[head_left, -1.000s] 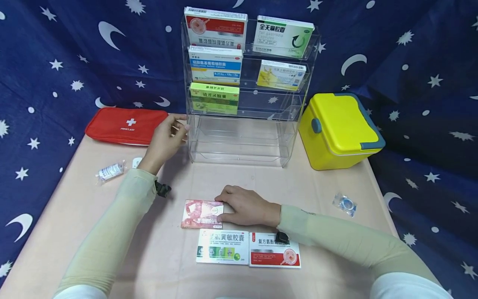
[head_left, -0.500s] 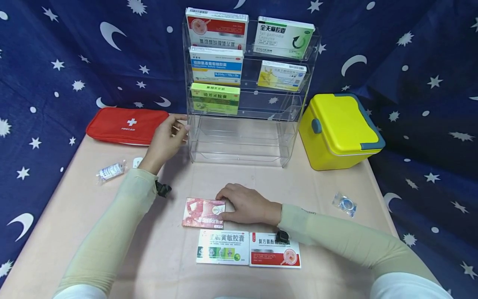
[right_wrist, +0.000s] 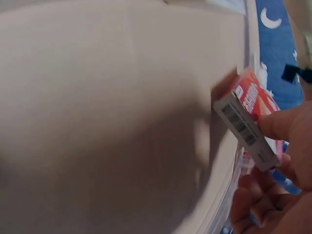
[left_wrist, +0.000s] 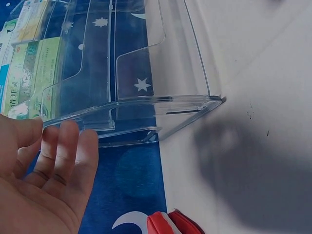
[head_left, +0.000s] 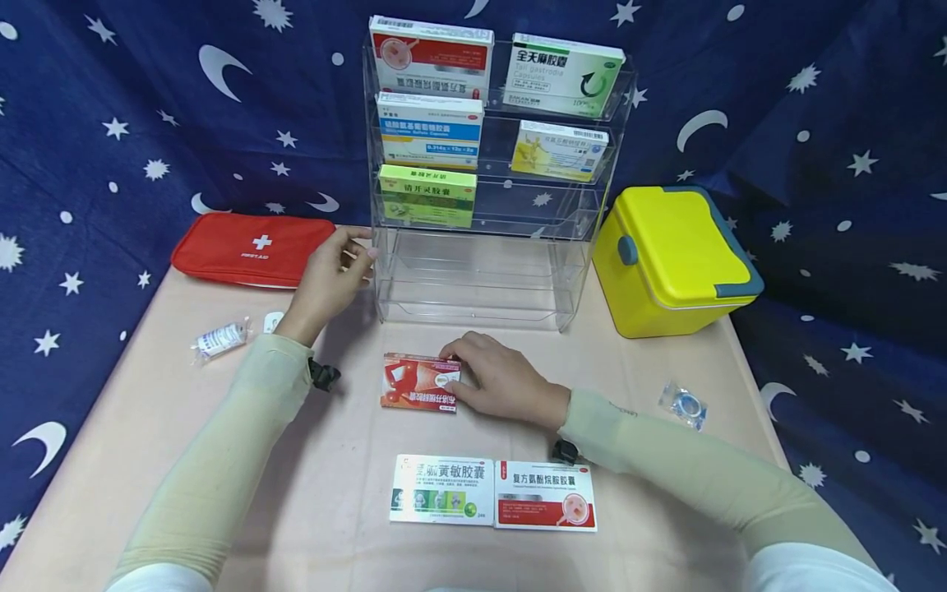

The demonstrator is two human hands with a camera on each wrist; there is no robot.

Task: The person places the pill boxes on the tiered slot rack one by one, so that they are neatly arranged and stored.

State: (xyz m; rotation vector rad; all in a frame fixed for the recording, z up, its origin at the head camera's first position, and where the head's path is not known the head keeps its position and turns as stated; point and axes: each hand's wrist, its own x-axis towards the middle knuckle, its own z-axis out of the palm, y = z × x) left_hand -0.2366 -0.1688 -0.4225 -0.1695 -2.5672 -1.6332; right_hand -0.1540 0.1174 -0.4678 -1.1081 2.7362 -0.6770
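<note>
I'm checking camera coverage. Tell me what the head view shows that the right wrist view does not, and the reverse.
Only the head view shows the left hand at the side of the clear acrylic rack, the boxes on the rack's shelves, the red first-aid pouch, the yellow case and two flat boxes near the table's front edge.

Only the right wrist view shows the barcode on the red box's end.

Both show the right hand gripping the red medicine box above the table.

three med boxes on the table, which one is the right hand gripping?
The red box, gripped at its right end by the right hand and set apart nearer the acrylic rack. The green-and-white box and red-and-white box lie untouched side by side.
</note>
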